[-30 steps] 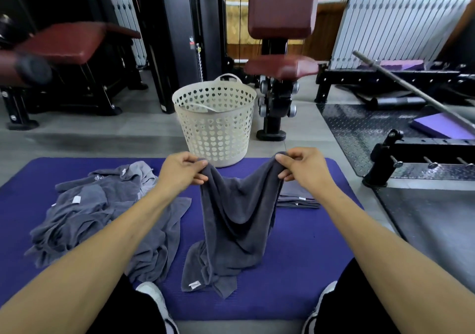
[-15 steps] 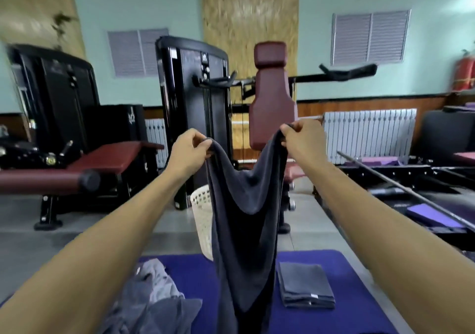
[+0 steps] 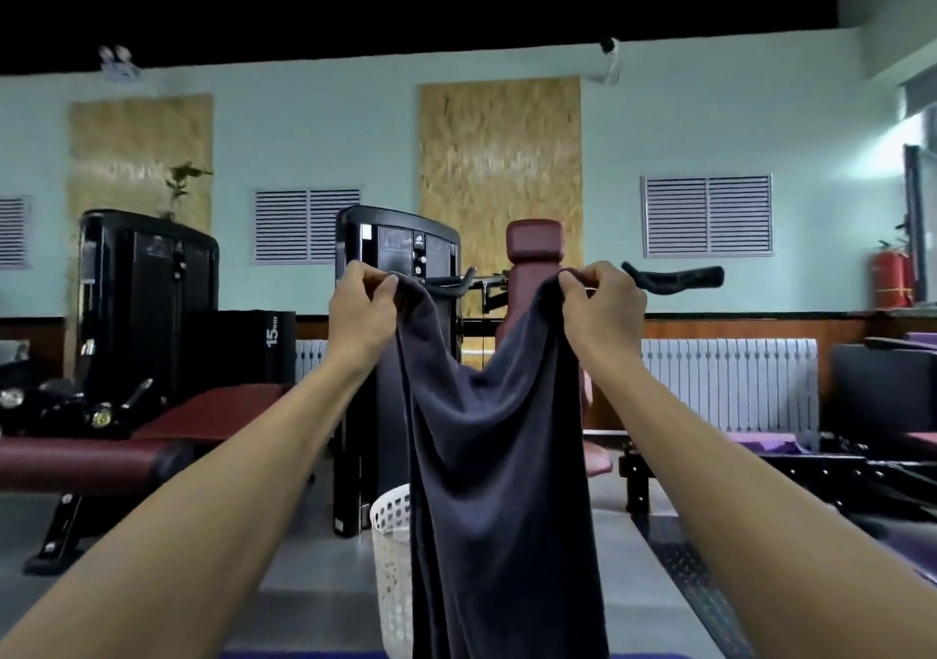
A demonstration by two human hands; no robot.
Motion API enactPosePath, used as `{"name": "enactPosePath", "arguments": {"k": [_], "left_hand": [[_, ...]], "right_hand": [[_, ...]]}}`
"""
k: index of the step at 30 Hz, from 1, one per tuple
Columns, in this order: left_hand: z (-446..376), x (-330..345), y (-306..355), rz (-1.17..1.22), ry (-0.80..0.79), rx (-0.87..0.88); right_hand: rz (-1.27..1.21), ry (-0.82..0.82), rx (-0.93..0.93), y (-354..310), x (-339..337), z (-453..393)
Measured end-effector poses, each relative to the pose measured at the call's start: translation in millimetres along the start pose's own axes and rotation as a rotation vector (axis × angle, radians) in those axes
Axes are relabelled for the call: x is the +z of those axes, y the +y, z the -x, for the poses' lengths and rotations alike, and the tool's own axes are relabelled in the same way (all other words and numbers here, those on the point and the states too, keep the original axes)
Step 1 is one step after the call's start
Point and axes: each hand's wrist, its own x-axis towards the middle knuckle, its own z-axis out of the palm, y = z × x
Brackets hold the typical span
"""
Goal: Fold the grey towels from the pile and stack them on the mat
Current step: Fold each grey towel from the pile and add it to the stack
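Observation:
A dark grey towel [image 3: 499, 481] hangs lengthwise in front of me, held up at arm's length. My left hand [image 3: 362, 311] pinches its upper left corner and my right hand [image 3: 601, 311] pinches its upper right corner, with the top edge sagging between them. The towel's lower end runs out of the bottom of the view. Only a thin strip of the purple mat [image 3: 304, 655] shows at the bottom edge. The towel pile and the folded stack are out of sight.
A white perforated laundry basket [image 3: 390, 572] stands on the floor just behind the towel's left side. Black weight machines [image 3: 147, 303], maroon padded benches [image 3: 101, 455] and a maroon seat back [image 3: 535, 248] fill the space ahead. A white radiator [image 3: 730, 385] lines the right wall.
Both hands have lifted the towel from the mat to about eye height and moved further apart. The view has tilted up, so the pile and folded stack have dropped out of sight.

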Motion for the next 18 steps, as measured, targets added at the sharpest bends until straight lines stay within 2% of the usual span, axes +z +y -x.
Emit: {"name": "enactPosePath", "arguments": {"k": [10, 14, 18], "left_hand": [[-61, 24, -19, 0.045, -0.075, -0.025], [-70, 61, -61, -0.034, -0.221, -0.102], [-80, 104, -117, -0.26, -0.336, -0.173]], "right_hand": [[-0.01, -0.078, -0.013, 1, 31, -59], [0.06, -0.244, 0.065, 43, 68, -73], [0.084, -0.482, 0.297, 105, 113, -90]]}}
